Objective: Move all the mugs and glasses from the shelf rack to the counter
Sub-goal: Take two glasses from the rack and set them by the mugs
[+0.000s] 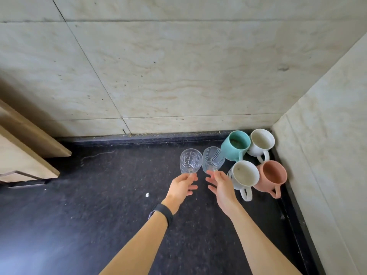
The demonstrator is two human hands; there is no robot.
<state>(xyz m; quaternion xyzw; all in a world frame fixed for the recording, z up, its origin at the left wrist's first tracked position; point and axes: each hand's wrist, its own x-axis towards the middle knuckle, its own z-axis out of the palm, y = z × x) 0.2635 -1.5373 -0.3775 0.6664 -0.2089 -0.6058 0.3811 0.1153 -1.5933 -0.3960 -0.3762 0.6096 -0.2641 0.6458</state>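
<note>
Two clear cut-pattern glasses stand on the black counter (pixel 99 195). My left hand (pixel 181 186) pinches the base of the left glass (pixel 191 160) with thumb and forefinger. My right hand (pixel 220 185) holds the base of the right glass (pixel 213 158) the same way. Right of the glasses, in the counter's corner, several mugs stand upright: a teal mug (pixel 235 145), a white mug (pixel 261 142), a white printed mug (pixel 245 175) and a pink mug (pixel 271 175). The shelf rack is out of view.
Beige tiled walls (pixel 178 76) close off the counter at the back and the right. A light wooden cabinet (pixel 23 147) juts in from the left above the counter. A small white crumb (pixel 147 194) lies on the counter left of my left wrist.
</note>
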